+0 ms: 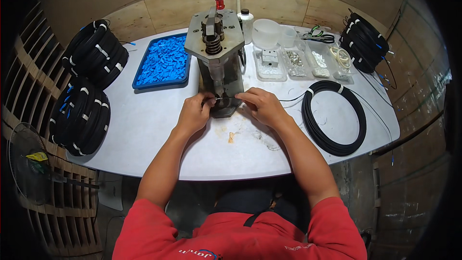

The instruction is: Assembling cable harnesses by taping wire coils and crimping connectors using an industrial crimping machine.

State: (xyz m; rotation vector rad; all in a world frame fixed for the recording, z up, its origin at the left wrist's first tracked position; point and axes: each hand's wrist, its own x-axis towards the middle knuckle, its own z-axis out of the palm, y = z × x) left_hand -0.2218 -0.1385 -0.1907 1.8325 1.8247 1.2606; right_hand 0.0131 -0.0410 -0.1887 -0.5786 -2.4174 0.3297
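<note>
A metal bench press (216, 48) with a coil spring and a red-and-black handle stands at the middle of the table. My left hand (194, 110) is at the left of its base, thumb and fingers pinched together by the tool tip. What those fingers hold is too small to make out. On the other side, my right hand (263, 107) is closed on a thin black cable (291, 100), fingertips close to the press. This cable leads right to a tied black cable coil (308, 120) lying flat. Its end under the press is mostly hidden.
A blue tray (161, 86) full of small blue pieces lies left of the press. Stacked cable coils (81, 118) stand at the far left, more coils (364, 43) at the back right. Clear boxes of small parts (296, 65), plastic cups (266, 33) and a white bottle (246, 26) stand behind.
</note>
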